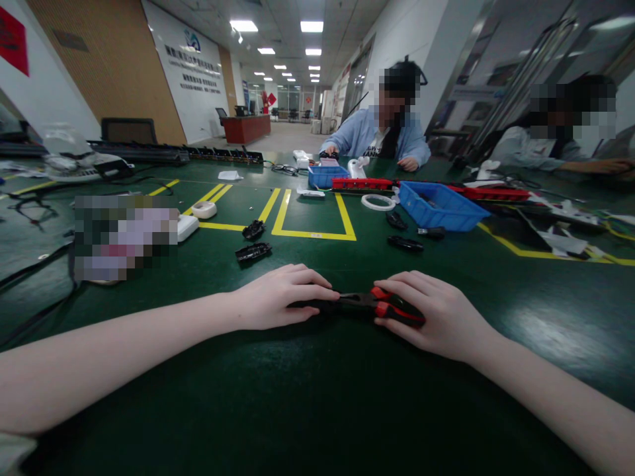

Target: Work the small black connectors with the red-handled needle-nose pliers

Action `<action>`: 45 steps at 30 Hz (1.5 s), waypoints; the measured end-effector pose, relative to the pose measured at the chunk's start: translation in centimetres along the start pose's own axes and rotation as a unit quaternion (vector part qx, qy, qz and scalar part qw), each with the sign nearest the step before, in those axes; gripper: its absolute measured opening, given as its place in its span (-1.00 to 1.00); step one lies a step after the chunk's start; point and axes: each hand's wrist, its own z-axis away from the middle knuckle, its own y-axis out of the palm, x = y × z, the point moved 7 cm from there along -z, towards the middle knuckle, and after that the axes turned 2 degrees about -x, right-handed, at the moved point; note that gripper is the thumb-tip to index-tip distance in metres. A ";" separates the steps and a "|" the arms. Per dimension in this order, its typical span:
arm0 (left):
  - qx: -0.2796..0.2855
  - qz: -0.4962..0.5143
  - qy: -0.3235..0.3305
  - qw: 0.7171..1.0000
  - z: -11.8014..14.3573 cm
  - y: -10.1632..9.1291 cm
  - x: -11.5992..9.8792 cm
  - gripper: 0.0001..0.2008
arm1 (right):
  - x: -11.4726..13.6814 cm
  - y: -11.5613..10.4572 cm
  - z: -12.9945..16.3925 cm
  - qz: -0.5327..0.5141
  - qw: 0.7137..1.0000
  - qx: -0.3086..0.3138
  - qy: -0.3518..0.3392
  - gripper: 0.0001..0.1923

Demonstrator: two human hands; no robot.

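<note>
In the head view, the left hand (282,297) pinches a small, dark piece (325,307), apparently plastic, between thumb and fingers, low over the dark green tabletop (297,403). Those fingers cover most of it, so its shape cannot be told. The right hand (441,317) is curled around the red-and-black grips of a pair of metal-nosed pliers (381,309), whose nose points left and meets the left fingertips. Whether the jaws bite on the dark piece cannot be told.

To work the pliers well here, I would draw the left index fingertip back, since it lies right by the nose and could get nipped. A firm pinch close to the working spot should stop the piece from twisting. Keeping the nose in line with the piece and squeezing gradually seems safer than a jerk, as thin plastic may crack. Two black, ribbed plastic parts (253,252) lie beyond the left hand, clear of the work.
</note>
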 end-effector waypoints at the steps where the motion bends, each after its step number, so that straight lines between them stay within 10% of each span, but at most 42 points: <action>1: 0.003 0.002 -0.001 1.000 0.0 0.1 0.1 -0.62 | 0.0 0.0 0.0 0.000 1.000 0.000 0.002 -0.60; 45: 0.027 -0.016 -0.017 0.999 -0.1 0.4 -0.1 -0.67 | 0.0 -0.2 -0.2 -0.011 1.000 -0.004 0.003 -0.60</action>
